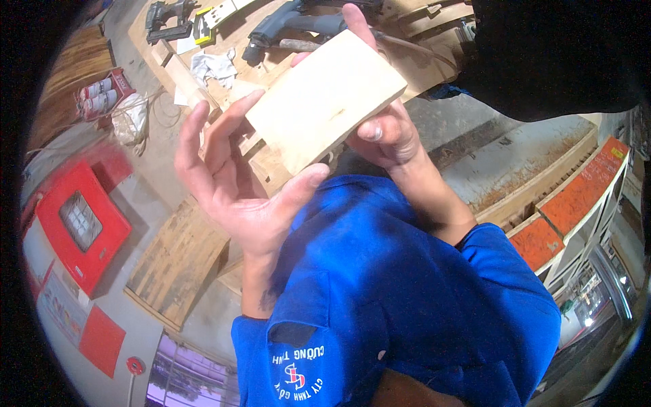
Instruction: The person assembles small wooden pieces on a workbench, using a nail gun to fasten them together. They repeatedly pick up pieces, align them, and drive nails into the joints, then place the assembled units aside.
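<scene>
Tools (298, 26) are cluttering the surface (234, 39) beyond the block (325, 102); right hand (393, 139) is clasping it, spread left hand (234, 193) ideally steadying alongside.

the left hand (234, 186) is spread wide, the right hand (392, 139) curled, 2 bare forearms (441, 197) raised.

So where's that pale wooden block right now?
In the head view, the pale wooden block is at upper centre, gripped by the right hand, with the spread left hand close by its left side.
</scene>
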A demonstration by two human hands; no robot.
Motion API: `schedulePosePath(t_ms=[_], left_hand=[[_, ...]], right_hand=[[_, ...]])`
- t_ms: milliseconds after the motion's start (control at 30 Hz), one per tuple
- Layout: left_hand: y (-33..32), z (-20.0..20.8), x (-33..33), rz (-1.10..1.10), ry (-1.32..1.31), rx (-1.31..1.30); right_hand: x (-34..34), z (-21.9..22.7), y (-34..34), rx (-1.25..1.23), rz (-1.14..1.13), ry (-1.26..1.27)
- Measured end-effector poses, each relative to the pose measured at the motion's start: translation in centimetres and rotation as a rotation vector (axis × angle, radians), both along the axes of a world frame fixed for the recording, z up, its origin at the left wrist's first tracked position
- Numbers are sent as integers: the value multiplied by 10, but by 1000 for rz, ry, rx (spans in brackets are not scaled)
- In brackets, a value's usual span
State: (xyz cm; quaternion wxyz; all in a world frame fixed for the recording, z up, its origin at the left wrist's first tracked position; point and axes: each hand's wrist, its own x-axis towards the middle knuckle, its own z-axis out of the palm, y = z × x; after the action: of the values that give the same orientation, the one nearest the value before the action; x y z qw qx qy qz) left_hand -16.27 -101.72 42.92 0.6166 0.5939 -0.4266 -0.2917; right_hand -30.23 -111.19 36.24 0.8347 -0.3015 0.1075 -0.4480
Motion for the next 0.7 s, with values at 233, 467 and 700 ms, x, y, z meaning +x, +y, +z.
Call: schedulePosePath(t_ms=[233, 467, 700], left_hand=[[-1, 12, 1, -79, -28, 1], [10, 16, 2, 38, -87, 91], [22, 15, 28, -128, -298, 207]], right_hand=[[17, 6, 24, 483, 57, -130], [24, 6, 30, 508, 74, -145], [14, 21, 20, 45, -122, 129]])
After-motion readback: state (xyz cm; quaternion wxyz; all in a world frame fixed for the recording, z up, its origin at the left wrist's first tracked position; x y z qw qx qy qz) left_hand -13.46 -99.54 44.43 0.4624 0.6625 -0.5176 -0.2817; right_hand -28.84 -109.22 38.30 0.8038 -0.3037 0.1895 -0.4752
